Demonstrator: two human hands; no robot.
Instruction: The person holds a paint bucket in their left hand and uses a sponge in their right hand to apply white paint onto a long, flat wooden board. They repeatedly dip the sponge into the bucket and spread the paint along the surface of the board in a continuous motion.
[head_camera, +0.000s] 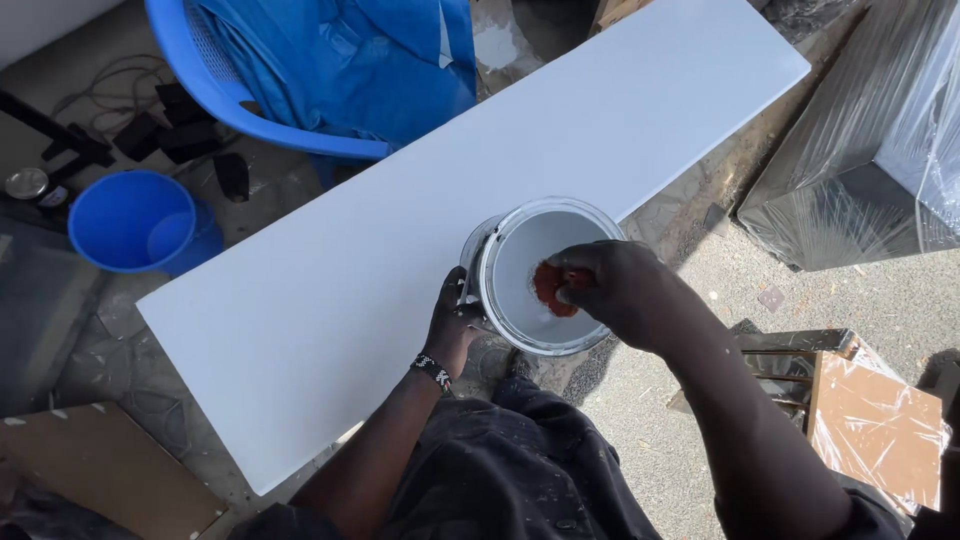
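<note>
- Dark, paint-flecked trousers (520, 480) fill the bottom of the view, nearest the camera, with both forearms reaching out from them.
- An orange-red pad, perhaps a sponge or a rag (552, 288), is pinched in the curled fingers of the right hand (612, 292) and is held down inside the mouth of the can.
- The paint can (545, 275) is steadied at its near left side by the left hand (455, 322), whose fingers are wrapped against the wall and the wire handle; a beaded band is worn at that wrist.
- Pale grey-white paint is seen inside the can, and the can stands at the near edge of the long white board (400, 230), partly over it.
- The board is lying flat and looks evenly white over its whole face; whether that coat is wet, dry or finished cannot be told from this height.
- As a judgement, the pad is being loaded or wetted in the can, and no stroke on the board is shown at this moment.
- Farther out, a blue bucket (140, 222) stands on the ground to the left, a blue plastic chair (250, 90) draped with blue cloth is beyond the board, and a dark block wrapped in clear film (860, 160) sits to the right.
</note>
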